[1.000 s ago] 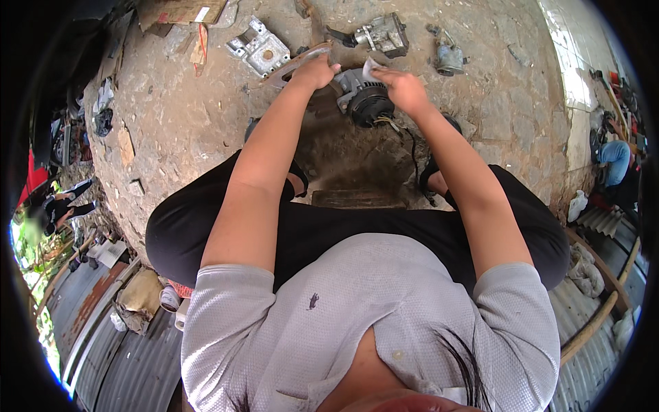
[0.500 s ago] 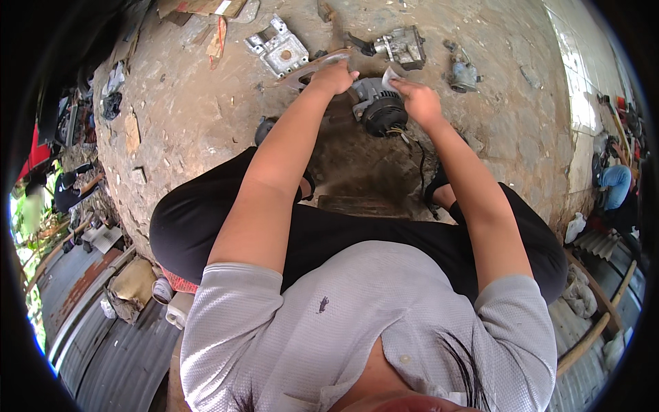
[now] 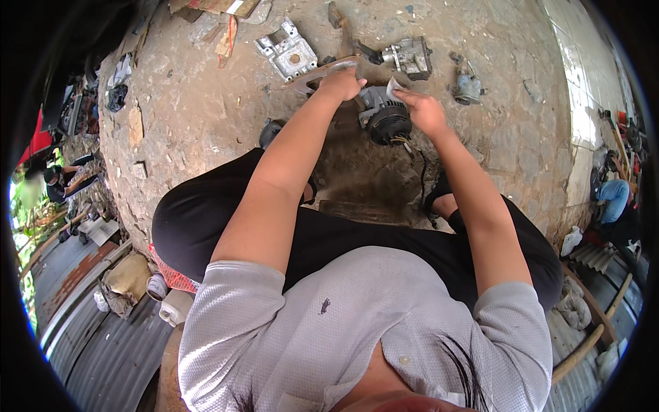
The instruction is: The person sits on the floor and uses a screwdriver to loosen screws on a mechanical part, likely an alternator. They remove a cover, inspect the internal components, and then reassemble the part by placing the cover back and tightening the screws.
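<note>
With the alternator [image 3: 384, 115] resting on the oily concrete floor [image 3: 206, 117] between the feet, the left hand [image 3: 341, 84] was closed around a flat metal tool [image 3: 312, 77] and the right hand [image 3: 424, 110] steadied the housing, fingers pinching a pale scrap; firm bracing would have prevented slipping.

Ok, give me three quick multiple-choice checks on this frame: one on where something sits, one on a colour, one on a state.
1. Where is the small alternator-like motor unit?
A. on the dirt ground between the hands
B. on the person's lap
C. on a bench

2. What colour is the person's shirt?
A. red
B. grey
C. yellow

3. What is the left hand doing?
A. hanging free
B. resting on the knee
C. gripping a flat metal tool

Key: 1 A, it lies on the ground with the right hand touching it; 2 B, light grey fabric; 3 C, fingers close round the tool.
</note>
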Demonstrator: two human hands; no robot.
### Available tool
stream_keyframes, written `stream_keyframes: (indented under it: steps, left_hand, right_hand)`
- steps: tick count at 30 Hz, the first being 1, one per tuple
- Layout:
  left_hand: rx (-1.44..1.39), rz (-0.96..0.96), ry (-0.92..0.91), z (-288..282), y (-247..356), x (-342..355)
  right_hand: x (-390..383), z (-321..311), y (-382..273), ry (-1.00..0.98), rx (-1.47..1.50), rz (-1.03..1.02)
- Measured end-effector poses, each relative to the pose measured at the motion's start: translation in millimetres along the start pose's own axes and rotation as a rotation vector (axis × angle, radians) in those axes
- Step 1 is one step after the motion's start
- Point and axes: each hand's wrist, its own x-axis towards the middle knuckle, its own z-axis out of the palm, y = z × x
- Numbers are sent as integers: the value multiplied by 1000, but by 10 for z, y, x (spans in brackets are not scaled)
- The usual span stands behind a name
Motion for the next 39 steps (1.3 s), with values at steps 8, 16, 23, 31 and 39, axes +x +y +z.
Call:
stream_keyframes:
  steps: [8, 16, 23, 31, 39]
  left_hand:
    - [5, -10, -8, -9, -28, -11]
    - [7, 27, 5, 9, -13, 19]
    - [19, 12, -5, 24, -46, 56]
    - [13, 7, -15, 2, 10, 2]
    - [23, 3, -15, 31, -56, 54]
  right_hand:
    - [90, -46, -233, -71, 16, 159]
    - [-32, 71, -58, -28, 122, -209]
    - [-61, 2, -133, -25, 83, -215]
    - [-142, 172, -13, -47, 125, -121]
    - [-98, 46, -162, -96, 51, 87]
